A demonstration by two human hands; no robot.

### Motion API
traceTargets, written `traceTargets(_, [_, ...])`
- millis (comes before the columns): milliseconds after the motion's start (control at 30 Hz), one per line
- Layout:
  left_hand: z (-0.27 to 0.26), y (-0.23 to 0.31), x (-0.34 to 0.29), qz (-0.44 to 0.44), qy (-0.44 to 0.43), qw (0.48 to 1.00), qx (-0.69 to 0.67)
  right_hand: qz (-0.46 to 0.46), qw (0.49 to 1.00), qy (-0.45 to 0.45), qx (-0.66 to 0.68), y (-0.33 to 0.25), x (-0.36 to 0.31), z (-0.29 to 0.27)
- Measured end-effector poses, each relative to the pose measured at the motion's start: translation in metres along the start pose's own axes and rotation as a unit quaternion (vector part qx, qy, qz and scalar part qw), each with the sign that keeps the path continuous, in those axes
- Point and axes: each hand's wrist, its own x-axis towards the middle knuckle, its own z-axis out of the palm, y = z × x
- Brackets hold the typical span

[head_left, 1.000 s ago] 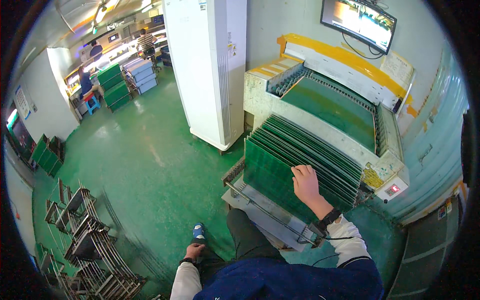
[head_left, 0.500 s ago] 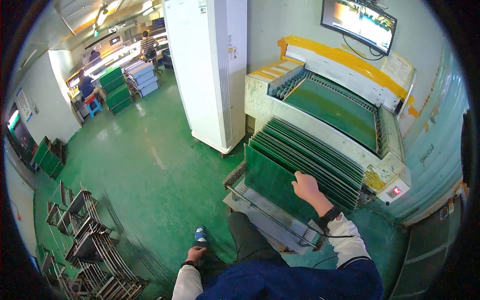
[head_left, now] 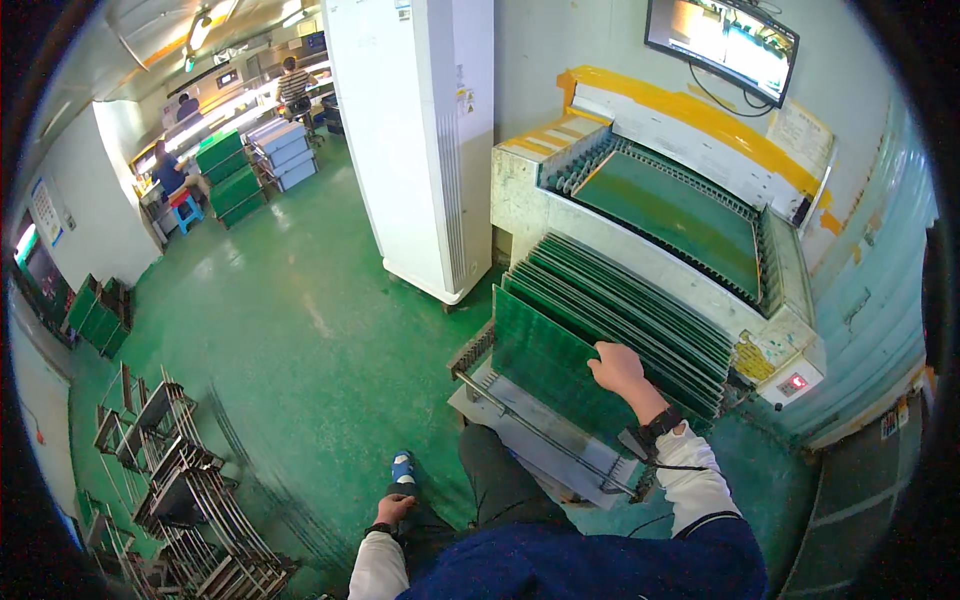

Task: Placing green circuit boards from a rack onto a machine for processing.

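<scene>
A row of green circuit board panels (head_left: 620, 318) stands on edge in a slotted metal rack (head_left: 520, 412) in front of me. My right hand (head_left: 617, 367) is closed over the upper edge of the nearest green panel (head_left: 545, 345), near its right part; the fingertips behind it are hidden. That panel leans a little apart from the others. Low in the view, my left hand (head_left: 394, 508) rests by my left leg, its fingers curled together, with nothing visible in them.
Behind the rack, a roller conveyor machine (head_left: 640, 240) carries a flat green panel (head_left: 675, 215). A tall white cabinet unit (head_left: 410, 150) stands left of it. Metal racks (head_left: 190, 490) lie at lower left. People (head_left: 175, 175) sit at a bench far off beside stacked bins (head_left: 235, 180).
The whole view has shifted very slightly. My right hand stays on the same panel edge, and my left hand remains by my leg.
</scene>
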Motion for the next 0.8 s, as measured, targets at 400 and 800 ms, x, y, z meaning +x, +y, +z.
traceTargets(400, [0.003,-0.020,0.016,-0.003,0.001,1.000,-0.003,0.009,1.000,0.001,-0.007,-0.005,0.000,-0.001])
traceTargets(800, [0.007,-0.025,0.019,0.002,0.009,1.000,-0.015,0.011,1.000,0.018,0.004,-0.006,-0.004,-0.004])
